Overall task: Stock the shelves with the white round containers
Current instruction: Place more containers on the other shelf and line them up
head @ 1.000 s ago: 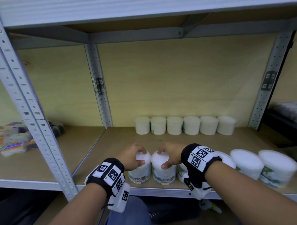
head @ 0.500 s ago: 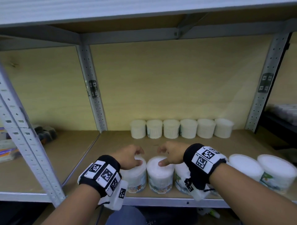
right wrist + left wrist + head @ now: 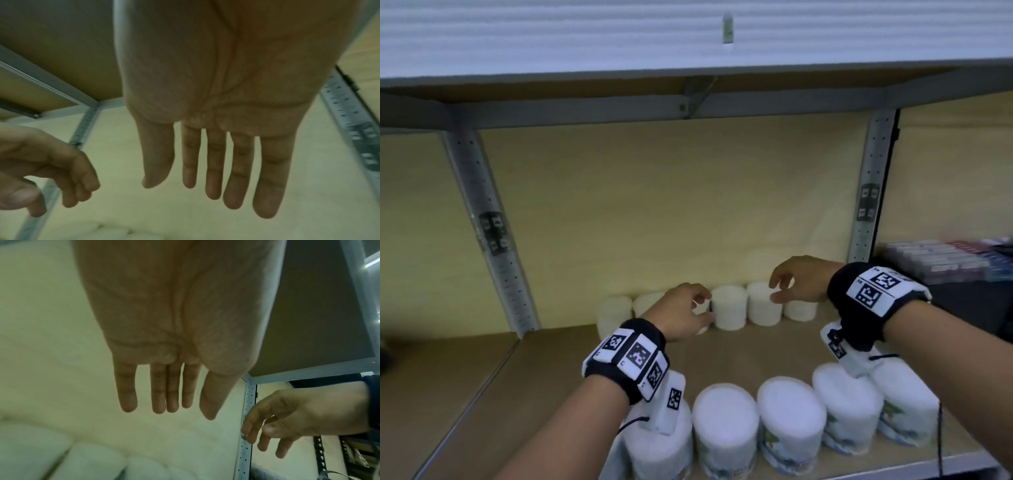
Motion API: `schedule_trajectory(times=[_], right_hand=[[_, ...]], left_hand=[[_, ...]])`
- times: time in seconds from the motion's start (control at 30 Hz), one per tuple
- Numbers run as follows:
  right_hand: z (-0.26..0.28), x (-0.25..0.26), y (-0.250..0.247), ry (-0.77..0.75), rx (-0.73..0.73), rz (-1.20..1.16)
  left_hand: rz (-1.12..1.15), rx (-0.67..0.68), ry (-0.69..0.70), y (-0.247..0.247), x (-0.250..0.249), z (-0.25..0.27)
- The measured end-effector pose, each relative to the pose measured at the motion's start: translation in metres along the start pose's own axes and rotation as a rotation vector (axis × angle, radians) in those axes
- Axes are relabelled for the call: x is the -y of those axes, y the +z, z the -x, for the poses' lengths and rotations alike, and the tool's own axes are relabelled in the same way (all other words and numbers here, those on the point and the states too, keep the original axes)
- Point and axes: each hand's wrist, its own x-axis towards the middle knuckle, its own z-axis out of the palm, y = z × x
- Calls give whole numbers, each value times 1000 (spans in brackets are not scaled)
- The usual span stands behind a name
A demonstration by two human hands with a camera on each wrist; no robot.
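Standing at the shelf's front edge (image 3: 945, 460), the front row of containers (image 3: 726, 428) waits just under both wrists. Above the board, the left hand (image 3: 681, 317) and right hand (image 3: 803, 279) hang empty, fingers slack and spread, holding nothing, apart from each other. Farther back, the back row of containers (image 3: 729, 306) lines the rear panel (image 3: 671, 212). A careless wrist or trailing cable could, I think, knock a front tub off the edge.

place: stockroom | evidence: metal shelving (image 3: 486, 219); rows of white round containers (image 3: 726, 426)
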Motion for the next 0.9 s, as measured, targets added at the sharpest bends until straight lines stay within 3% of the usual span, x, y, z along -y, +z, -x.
schedule_trajectory(times=[0.37, 0.9], right_hand=[[-24, -114, -1, 205, -70, -53], [-159, -160, 54, 194, -19, 56]], left_hand=[[5, 81, 21, 66, -38, -113], [-147, 98, 16, 136, -31, -242]])
